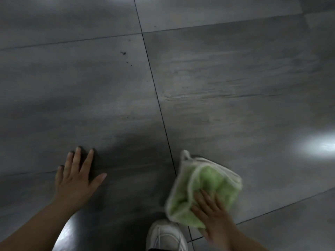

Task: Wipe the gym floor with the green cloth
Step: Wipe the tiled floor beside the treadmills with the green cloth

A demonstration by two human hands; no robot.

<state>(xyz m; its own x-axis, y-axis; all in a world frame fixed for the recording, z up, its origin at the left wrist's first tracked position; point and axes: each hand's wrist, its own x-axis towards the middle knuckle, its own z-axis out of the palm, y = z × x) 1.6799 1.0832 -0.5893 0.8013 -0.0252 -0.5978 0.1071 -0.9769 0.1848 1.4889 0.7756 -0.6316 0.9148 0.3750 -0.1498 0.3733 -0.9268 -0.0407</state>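
Cloth [208, 187] lay bunched on the floor [235, 69] just right of a tile seam [159, 105], our right hand [215, 216] pressing it with fingers [204, 195] almost straight; our left hand [76, 180], spread flat, braced on the floor. Bunched so, it might miss the dark specks [123, 53] ahead, we judged.

Counts: 2 hands, 1 cloth, 1 shoe.
Two hands, left hand [76, 180] and right hand [215, 220]; one green cloth [208, 182]; one white shoe [165, 236]; one tiled floor [235, 78] with a few dark specks [123, 53], exact number unclear.
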